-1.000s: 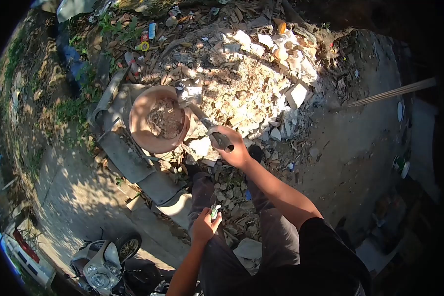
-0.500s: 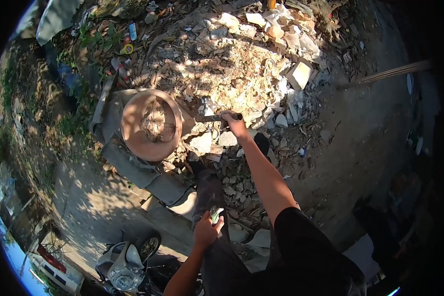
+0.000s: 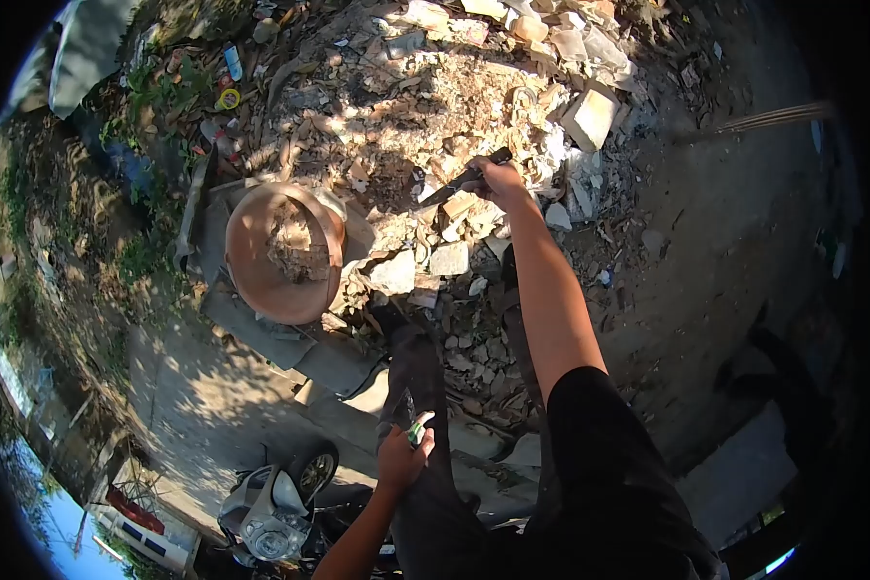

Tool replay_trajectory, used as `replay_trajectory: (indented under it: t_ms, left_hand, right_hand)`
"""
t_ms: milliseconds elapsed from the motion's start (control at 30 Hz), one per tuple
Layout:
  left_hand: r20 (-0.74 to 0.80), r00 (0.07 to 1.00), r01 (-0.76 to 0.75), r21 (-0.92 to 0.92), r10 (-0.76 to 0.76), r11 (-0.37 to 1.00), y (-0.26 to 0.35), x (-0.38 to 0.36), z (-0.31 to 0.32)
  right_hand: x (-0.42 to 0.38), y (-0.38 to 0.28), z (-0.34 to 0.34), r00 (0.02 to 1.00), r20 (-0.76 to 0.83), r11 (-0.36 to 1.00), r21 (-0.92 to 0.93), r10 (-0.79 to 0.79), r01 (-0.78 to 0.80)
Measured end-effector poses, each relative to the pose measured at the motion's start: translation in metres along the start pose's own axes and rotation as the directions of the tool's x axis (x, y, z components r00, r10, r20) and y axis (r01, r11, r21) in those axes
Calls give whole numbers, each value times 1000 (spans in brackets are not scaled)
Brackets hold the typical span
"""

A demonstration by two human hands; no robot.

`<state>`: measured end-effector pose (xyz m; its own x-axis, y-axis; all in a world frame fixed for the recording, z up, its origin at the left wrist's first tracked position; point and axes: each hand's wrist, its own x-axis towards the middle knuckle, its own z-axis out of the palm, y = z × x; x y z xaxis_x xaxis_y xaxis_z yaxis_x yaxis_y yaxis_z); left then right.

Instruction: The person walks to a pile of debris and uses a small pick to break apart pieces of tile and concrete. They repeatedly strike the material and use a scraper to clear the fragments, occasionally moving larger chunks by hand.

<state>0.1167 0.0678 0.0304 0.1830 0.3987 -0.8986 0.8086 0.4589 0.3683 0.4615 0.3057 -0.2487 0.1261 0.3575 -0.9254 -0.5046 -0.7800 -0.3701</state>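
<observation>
My right hand (image 3: 500,184) grips a dark, long-handled tool (image 3: 445,191) above the litter heap. Its lower end slants left toward the leaves, and I cannot make out what kind of tool it is. To its left stands a round terracotta basin (image 3: 245,275), tilted, with dry leaves and debris (image 3: 292,237) inside. Close to my thigh, my left hand (image 3: 401,458) is closed around a small green and white object (image 3: 417,431), mostly covered by the fingers. A thin dark piece sticks up beside that hand.
The sunlit heap of leaves and scraps (image 3: 396,121) holds a pale block (image 3: 590,118) and broken stones (image 3: 449,258). Grey slabs (image 3: 333,365) edge it below the basin. A motorcycle (image 3: 271,517) stands at lower left. A bundle of thin sticks (image 3: 773,118) lies at right.
My right hand has moved up and slightly right, away from the basin, with the tool now slanting down-left. The basin looks more tilted. My left hand stays near my thigh.
</observation>
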Motion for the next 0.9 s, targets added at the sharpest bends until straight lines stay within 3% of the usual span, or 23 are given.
replay_trajectory:
  t_ms: [167,233,300,400,433,500,533,567,633,667,767,800,833,900]
  left_hand:
    - [-46,997,-57,49,60,997,8,2,1]
    - [-52,997,-60,42,63,997,12,1,-2]
    - [-52,998,-30,55,32,998,18,1,-5]
    - [-88,993,-78,35,81,996,14,3,-6]
    - [-86,993,-78,30,80,996,12,2,-5]
    - [-56,998,-28,55,31,998,12,2,-7]
    - [-58,998,-30,51,33,998,12,2,-7]
    - [-64,997,-37,55,41,998,12,1,-7]
    - [-72,996,-46,59,51,997,11,0,-6]
    - [-71,996,-50,47,53,998,10,1,-6]
    - [-80,996,-48,38,51,998,8,-1,-4]
    - [-83,995,-44,40,47,998,9,-2,-4]
    - [-85,996,-38,34,41,999,9,-3,-3]
    - [-110,992,-57,27,59,998,10,-5,-1]
  right_hand:
    - [7,-18,-23,990,-134,998,63,33,-24]
    - [1,-39,-34,978,-206,999,-48,-7,-3]
    - [-4,-55,-43,975,-183,986,-135,-127,103]
    - [3,-74,-51,938,-213,897,-407,-274,170]
    - [5,-75,-53,938,-214,896,-411,-274,168]
    - [12,-76,-56,931,-96,710,-675,-351,198]
    - [15,-73,-54,951,-80,701,-695,-299,162]
    - [-17,-73,-42,899,-58,538,-817,-433,207]
    - [-37,-65,-24,892,-75,480,-861,-445,167]
    - [-13,-54,-31,927,-9,487,-853,-374,188]
    - [3,-65,-33,928,21,461,-863,-373,205]
    - [-7,-78,-24,924,77,526,-803,-375,280]
    - [-17,-90,-18,926,58,508,-823,-372,255]
    - [25,-87,-23,828,195,344,-842,-525,416]
